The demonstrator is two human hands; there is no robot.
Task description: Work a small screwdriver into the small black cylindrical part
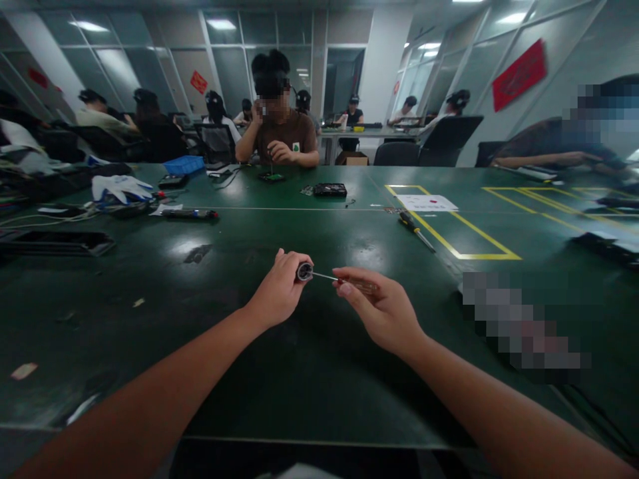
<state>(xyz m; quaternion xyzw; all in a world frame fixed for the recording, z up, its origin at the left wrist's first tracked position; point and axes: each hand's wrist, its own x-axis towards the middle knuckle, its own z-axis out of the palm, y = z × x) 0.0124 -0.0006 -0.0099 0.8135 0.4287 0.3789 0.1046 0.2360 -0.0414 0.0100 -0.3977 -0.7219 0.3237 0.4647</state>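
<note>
Above the green table (279,392), my left hand (280,286) is closed around a dark cylindrical part (304,271) whose round, hollow-looking end faces me. My fingers hide most of its body, so its exact kind is unclear. My right hand (382,303) grips the clear handle of a screwdriver (327,276). The thin metal shaft points left and its tip meets the right edge of the cylinder's end. Whether the tip sits inside or only touches the rim, I cannot tell.
A yellow-and-black screwdriver (417,229) lies beyond my right hand, near yellow tape (484,256) and a paper sheet (426,203). White gloves (120,189), a blue bin (184,164) and a pen-like tool (190,214) are at left. A person (284,133) sits opposite.
</note>
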